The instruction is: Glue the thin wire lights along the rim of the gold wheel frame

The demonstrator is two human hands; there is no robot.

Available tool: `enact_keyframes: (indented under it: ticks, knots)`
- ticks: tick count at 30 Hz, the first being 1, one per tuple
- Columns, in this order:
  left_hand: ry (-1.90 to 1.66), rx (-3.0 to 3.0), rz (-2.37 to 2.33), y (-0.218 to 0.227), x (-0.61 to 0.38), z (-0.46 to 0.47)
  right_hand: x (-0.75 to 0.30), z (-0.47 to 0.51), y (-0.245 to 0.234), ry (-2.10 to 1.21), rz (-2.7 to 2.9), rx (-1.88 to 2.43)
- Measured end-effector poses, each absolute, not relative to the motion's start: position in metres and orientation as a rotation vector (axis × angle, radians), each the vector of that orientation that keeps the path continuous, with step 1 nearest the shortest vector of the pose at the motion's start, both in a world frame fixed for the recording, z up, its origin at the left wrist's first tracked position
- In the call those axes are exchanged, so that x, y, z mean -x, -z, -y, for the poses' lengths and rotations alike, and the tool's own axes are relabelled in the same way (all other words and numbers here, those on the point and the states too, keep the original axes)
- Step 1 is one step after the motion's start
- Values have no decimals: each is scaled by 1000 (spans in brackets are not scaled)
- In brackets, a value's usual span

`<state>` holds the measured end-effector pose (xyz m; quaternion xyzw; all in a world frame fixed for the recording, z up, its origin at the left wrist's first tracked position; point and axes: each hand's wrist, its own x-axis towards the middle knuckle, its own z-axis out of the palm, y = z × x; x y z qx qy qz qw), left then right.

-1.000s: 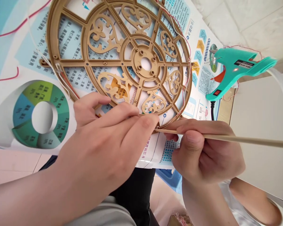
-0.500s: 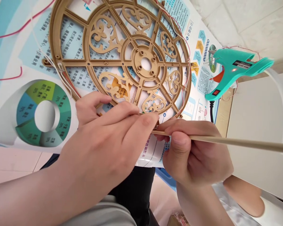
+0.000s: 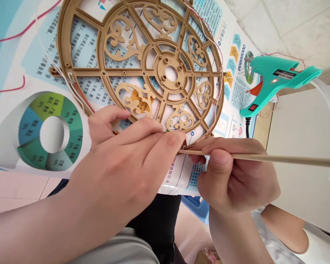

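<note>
A round bronze-coloured openwork frame (image 3: 165,96) with scrollwork panels lies on a printed sheet. Thin red and white wires (image 3: 219,58) run along its rim. My left hand (image 3: 126,161) is closed over the frame's near rim, index finger and thumb pressed together there; what lies under the fingertips is hidden. In my right hand (image 3: 233,176), a thin wooden stick (image 3: 288,159) is pinched between thumb and fingers. Its tip touches or nearly touches the near rim and wire beside my left fingertips, while the other end runs out of view at the right.
At the right sits a teal hot glue gun (image 3: 277,75), its light lit and its black cord (image 3: 248,128) hanging down. The printed sheet (image 3: 5,121) covers the work surface. Loose red wire (image 3: 19,35) trails at the left. Another person's bare limb (image 3: 284,227) shows at lower right.
My right hand and the stick have shifted slightly right, drawing the stick's tip along the near rim and exposing more of it. My left hand stays almost still.
</note>
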<state>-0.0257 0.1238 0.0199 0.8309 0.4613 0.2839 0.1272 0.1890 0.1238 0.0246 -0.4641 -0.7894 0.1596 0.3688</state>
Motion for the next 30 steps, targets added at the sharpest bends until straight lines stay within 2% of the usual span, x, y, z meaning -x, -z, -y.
enact_keyframes:
  ticks: [5,22,30]
  knots:
    - [-815,-2418,-1341,-20,26,-124,-184,-124,-17,-203,1978,1208]
    - [-851,-2367,-1340,-20,26,-124,-163,-127,-35,-402,2051,1102]
    - [-883,-2433,-1292,-19,24,-125,-170,-122,-25,-203,1950,1253]
